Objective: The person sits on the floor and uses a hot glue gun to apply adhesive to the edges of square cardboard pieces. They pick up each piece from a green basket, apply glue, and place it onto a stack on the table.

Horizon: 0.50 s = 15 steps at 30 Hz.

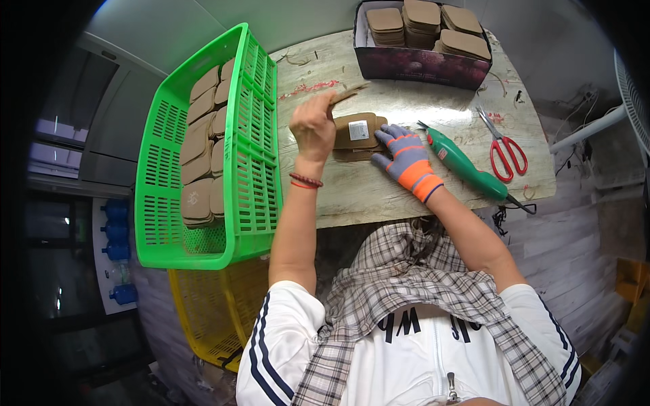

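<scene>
The grey-and-orange gloved right hand [405, 151] hides part of the rounded brown pieces [355, 143]; at left, the slatted green plastic basket [234, 169] partly conceals the yellow plastic crate [203, 311].

Worktop [305, 142] was bright, pale glare [423, 101] beyond right hand [407, 154]; edges bowed, corners were black; it was dim well leftward of left hand [313, 126].

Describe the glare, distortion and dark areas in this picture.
Head view: pale glare on the tabletop between the dark box and gloved right hand; head view: the tabletop's right edge bows outward, likely fisheye distortion; head view: black corners, dim left side.
</scene>
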Tool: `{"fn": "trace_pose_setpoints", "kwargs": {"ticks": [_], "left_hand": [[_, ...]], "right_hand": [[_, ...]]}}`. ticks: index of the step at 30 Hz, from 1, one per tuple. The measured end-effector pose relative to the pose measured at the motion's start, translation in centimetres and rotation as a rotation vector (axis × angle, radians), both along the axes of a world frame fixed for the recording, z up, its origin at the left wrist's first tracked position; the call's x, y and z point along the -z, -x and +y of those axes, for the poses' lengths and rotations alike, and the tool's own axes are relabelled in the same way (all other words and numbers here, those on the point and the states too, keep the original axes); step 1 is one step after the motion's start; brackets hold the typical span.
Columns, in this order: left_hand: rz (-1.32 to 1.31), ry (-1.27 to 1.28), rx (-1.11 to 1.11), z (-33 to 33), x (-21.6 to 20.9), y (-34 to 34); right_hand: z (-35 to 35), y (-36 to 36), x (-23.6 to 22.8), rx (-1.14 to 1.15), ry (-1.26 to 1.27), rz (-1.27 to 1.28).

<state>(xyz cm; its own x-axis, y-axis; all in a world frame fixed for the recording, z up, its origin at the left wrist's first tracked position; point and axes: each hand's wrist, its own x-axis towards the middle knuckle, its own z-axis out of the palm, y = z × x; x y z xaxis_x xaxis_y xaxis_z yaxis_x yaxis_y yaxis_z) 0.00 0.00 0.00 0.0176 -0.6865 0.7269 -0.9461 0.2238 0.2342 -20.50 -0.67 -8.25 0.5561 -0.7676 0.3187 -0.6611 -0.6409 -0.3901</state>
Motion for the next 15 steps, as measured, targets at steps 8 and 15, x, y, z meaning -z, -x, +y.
{"fn": "trace_pose_setpoints", "kwargs": {"ticks": [8,15], "left_hand": [[-0.258,-0.057,0.078,2.3,4.8,2.1],[-0.302,-0.466,0.266,4.1,4.4,1.4]], "right_hand": [[-0.1,0.2,-0.3,0.063,0.020,-0.157],[-0.1,0.8,1.0,0.220,-0.047,-0.581]]}}
